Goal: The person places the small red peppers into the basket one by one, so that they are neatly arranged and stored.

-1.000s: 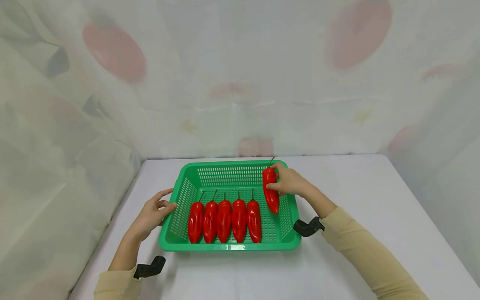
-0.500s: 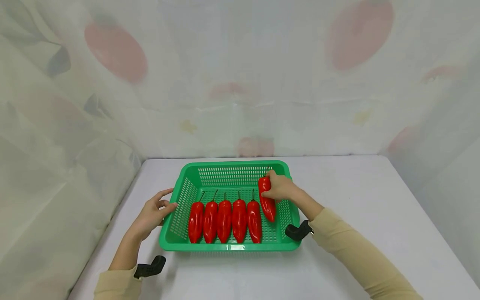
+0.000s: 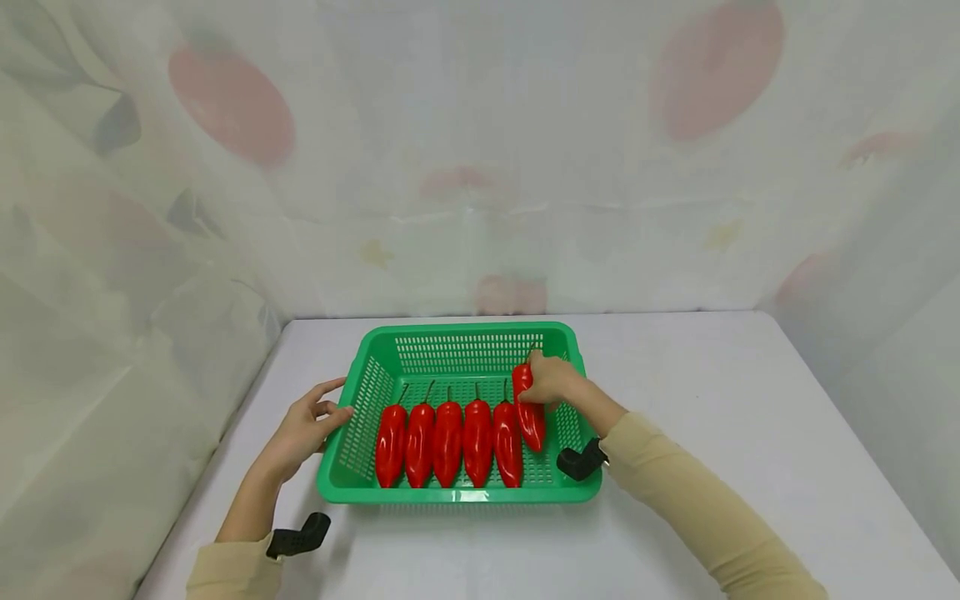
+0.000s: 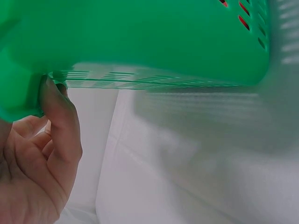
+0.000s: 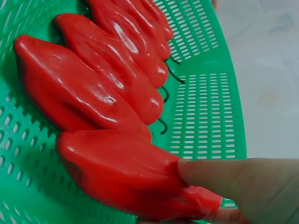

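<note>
A green plastic basket (image 3: 465,495) with perforated walls holds several red chili peppers (image 3: 448,443), side by side with stems pointing to the far wall. My right hand (image 3: 558,382) pinches another red chili pepper (image 3: 532,428) near its stem end, thumb on top in the right wrist view. This pepper slants inside the basket, and its tip overlaps the rightmost pepper of the row (image 5: 79,88) there. At the basket's left side, my left hand (image 3: 303,427) grips the rim. In the left wrist view its curled fingers (image 4: 63,121) sit under the lip.
The basket stands on a table with a white cover (image 3: 697,400). A pale curtain (image 3: 480,167) with faded red prints rises behind the table, and similar cloth (image 3: 112,333) hangs at the left. Each wrist carries a black camera mount (image 3: 300,537).
My right hand has moved left and toward me, lowering its pepper into the basket beside the rightmost pepper of the row. My left hand stays at the rim.
</note>
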Action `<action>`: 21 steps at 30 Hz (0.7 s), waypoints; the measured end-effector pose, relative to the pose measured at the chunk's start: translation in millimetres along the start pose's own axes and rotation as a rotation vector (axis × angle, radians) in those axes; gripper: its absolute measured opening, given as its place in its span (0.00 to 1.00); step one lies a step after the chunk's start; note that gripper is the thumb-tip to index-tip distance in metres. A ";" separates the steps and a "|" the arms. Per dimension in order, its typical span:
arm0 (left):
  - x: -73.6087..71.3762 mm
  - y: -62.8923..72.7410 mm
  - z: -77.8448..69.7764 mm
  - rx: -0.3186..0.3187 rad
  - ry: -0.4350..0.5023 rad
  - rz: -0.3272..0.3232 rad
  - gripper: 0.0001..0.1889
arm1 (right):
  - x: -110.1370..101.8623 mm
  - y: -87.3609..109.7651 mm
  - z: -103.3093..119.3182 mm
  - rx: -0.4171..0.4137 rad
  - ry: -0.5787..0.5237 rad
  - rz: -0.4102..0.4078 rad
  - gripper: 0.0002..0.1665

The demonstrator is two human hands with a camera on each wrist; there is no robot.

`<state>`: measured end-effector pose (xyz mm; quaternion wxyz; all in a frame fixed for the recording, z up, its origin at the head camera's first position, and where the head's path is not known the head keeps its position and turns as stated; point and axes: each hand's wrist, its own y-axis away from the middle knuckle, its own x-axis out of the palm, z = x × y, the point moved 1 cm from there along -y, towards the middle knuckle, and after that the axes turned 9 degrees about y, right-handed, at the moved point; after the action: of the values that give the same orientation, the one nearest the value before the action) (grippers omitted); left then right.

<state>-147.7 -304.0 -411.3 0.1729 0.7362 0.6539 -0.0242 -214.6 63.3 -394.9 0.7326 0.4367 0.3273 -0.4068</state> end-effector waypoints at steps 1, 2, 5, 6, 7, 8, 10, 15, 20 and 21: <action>-0.4 -0.4 1.3 0.003 -0.003 0.000 0.33 | 1.0 -0.6 0.5 0.005 0.003 0.008 0.35; -0.8 -0.7 2.3 0.006 -0.001 0.003 0.33 | 2.0 -1.0 1.0 0.008 0.012 0.012 0.35; -1.1 -1.4 4.3 0.015 0.011 0.011 0.33 | 5.1 -1.8 1.9 0.010 0.050 0.017 0.36; -1.2 -1.6 4.7 0.020 0.014 0.016 0.33 | 5.8 -1.6 2.3 0.011 0.062 0.017 0.35; -1.3 -2.0 5.2 0.020 0.020 0.017 0.33 | 6.6 -1.5 2.6 0.011 0.080 0.016 0.35; -1.3 -2.1 5.5 0.024 0.023 0.019 0.33 | 7.4 -1.4 2.8 0.011 0.104 0.017 0.36; -1.2 -2.6 5.9 0.022 0.025 0.016 0.33 | 8.0 -0.7 3.6 0.008 0.147 0.021 0.39; 1.6 2.3 -3.4 0.011 0.027 0.015 0.32 | 9.9 -1.6 4.9 0.003 0.240 0.062 0.37; -1.3 -1.5 4.7 0.017 0.014 0.013 0.33 | 12.8 -4.0 5.6 -0.001 0.319 0.091 0.31; -1.5 -2.0 5.7 0.020 0.010 0.014 0.33 | 13.5 -4.2 5.5 0.001 0.330 0.098 0.34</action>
<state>-148.8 -306.9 -416.7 0.1625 0.7424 0.6494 -0.0258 -211.4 52.9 -405.5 0.6877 0.5134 0.4212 -0.2936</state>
